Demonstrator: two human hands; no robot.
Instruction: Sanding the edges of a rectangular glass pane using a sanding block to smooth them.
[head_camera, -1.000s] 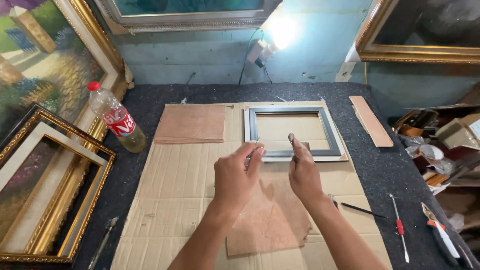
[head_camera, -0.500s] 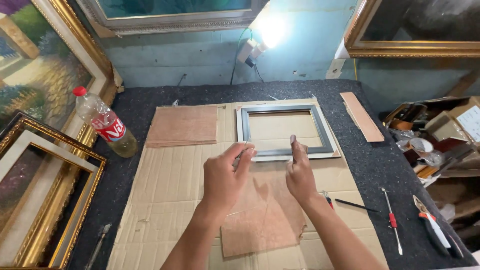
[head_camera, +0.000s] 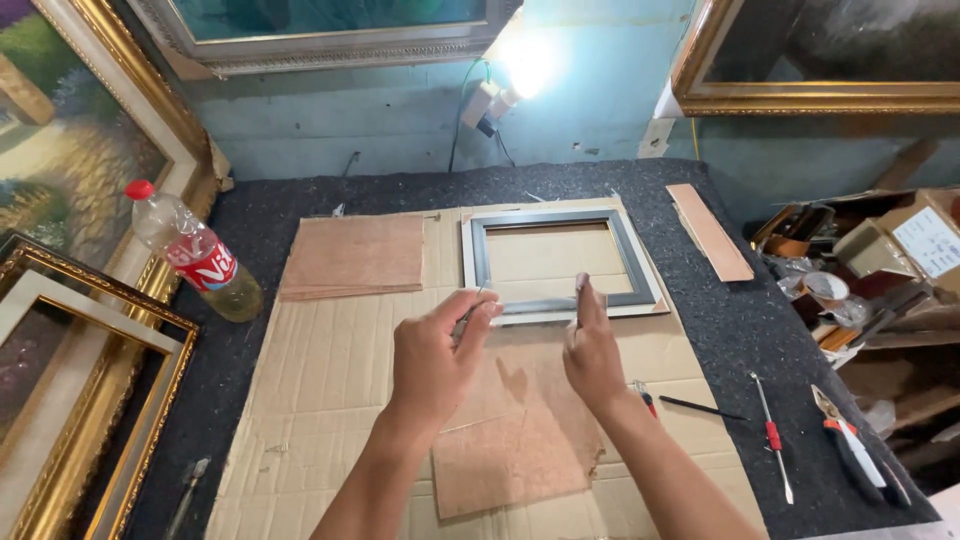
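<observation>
**Above the cardboard, 2 hands hold a thin strip level with the frame's near rail**

Between the 2 hands a thin grey strip (head_camera: 525, 305) runs left to right, its long axis parallel to the near rail of the grey picture frame (head_camera: 556, 262) just beyond it. The left hand (head_camera: 432, 362) pinches the strip's left end between thumb and fingertips, closed tight on it. The right hand (head_camera: 592, 352) stands edge-on with its fingers pointing up and pressed together at the strip's right end; it seems to grip that end, though the contact is hard to make out from this angle. Both hands sit at about the same distance from the frame, with the strip overlapping or just short of its near rail.

The frame lies flat on a sheet of cardboard (head_camera: 330, 370) that covers a dark felt table (head_camera: 720, 330). A brown backing board (head_camera: 520, 440) lies under the forearms, and a second brown board (head_camera: 352, 256) lies left of the frame. A plastic bottle (head_camera: 196, 252) with a red cap rests further left. A screwdriver (head_camera: 770, 440) and pliers (head_camera: 850, 440) lie to the right, well apart from the hands.
</observation>
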